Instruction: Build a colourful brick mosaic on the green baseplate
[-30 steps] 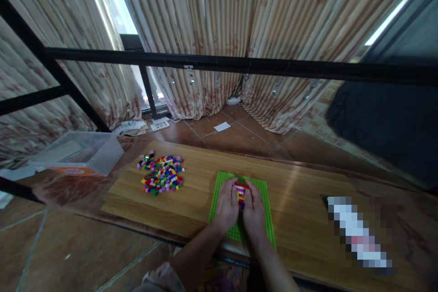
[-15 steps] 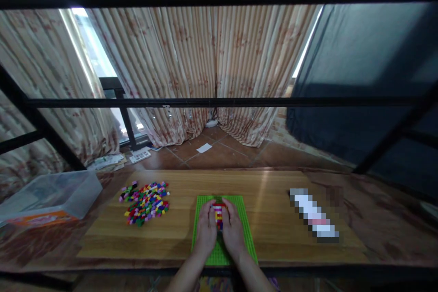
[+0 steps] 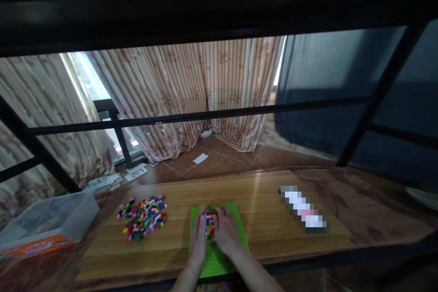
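Note:
A green studded baseplate (image 3: 216, 265) lies on the wooden board, and on it stands a small build of toy bricks (image 3: 210, 227) in red, blue, yellow and white. My left hand (image 3: 198, 241) lies along the build's left side, fingers straight and held together. From the right, my right hand (image 3: 226, 233) curls round the build, its fingertips bent in at the far edge. Both hands press against the bricks between them, and they hide the build's outer sides.
A heap of loose toy bricks (image 3: 145, 215) lies on the left of the wooden board (image 3: 270, 228). Beyond it stands a clear plastic bin (image 3: 65, 219) with an orange label. A blurred-out white object (image 3: 303, 207) lies at right. Black metal bars (image 3: 205, 116) cross the view.
My view has tilted and turned, so the board appears slanted and shifted slightly left. My right hand's fingers are more bent over the build's far edge. Both hands stay at the build.

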`<control>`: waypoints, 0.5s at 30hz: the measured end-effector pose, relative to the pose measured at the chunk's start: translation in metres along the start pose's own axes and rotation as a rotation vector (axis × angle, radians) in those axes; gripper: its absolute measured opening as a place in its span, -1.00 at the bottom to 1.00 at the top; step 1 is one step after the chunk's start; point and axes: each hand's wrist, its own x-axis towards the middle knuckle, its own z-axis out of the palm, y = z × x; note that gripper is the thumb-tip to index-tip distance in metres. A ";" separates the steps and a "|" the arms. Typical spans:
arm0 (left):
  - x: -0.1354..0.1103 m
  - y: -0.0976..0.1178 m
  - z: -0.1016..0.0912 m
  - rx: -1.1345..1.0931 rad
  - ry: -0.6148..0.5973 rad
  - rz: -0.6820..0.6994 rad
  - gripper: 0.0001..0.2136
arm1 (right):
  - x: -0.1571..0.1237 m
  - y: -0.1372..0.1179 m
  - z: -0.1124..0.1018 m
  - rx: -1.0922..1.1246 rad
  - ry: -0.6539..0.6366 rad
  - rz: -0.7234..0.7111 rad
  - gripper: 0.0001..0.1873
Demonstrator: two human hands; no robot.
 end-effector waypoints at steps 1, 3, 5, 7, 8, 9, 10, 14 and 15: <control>0.000 0.000 0.000 -0.044 0.008 -0.015 -0.44 | 0.003 -0.006 -0.001 -0.046 -0.019 -0.008 -0.48; 0.001 0.000 0.002 -0.131 0.025 -0.034 -0.45 | 0.008 -0.020 -0.001 -0.118 -0.070 -0.043 -0.47; 0.003 -0.002 0.003 -0.226 0.044 -0.046 -0.45 | 0.012 -0.030 0.002 -0.175 -0.138 -0.081 -0.49; 0.004 -0.004 0.004 -0.337 0.041 -0.062 -0.42 | 0.013 -0.036 0.006 -0.220 -0.201 -0.104 -0.48; 0.004 -0.005 0.004 -0.391 0.031 -0.068 -0.39 | 0.013 -0.037 0.007 -0.238 -0.227 -0.111 -0.47; 0.004 -0.006 0.005 -0.434 0.020 -0.071 -0.38 | 0.013 -0.038 0.008 -0.253 -0.249 -0.114 -0.46; 0.004 -0.007 0.005 -0.460 0.010 -0.070 -0.36 | 0.012 -0.038 0.008 -0.265 -0.266 -0.116 -0.44; 0.001 -0.009 0.004 -0.409 0.016 -0.059 -0.35 | 0.012 -0.036 0.007 -0.296 -0.321 -0.106 -0.40; 0.000 -0.009 0.004 -0.380 0.020 -0.059 -0.34 | 0.012 -0.036 0.006 -0.305 -0.329 -0.102 -0.40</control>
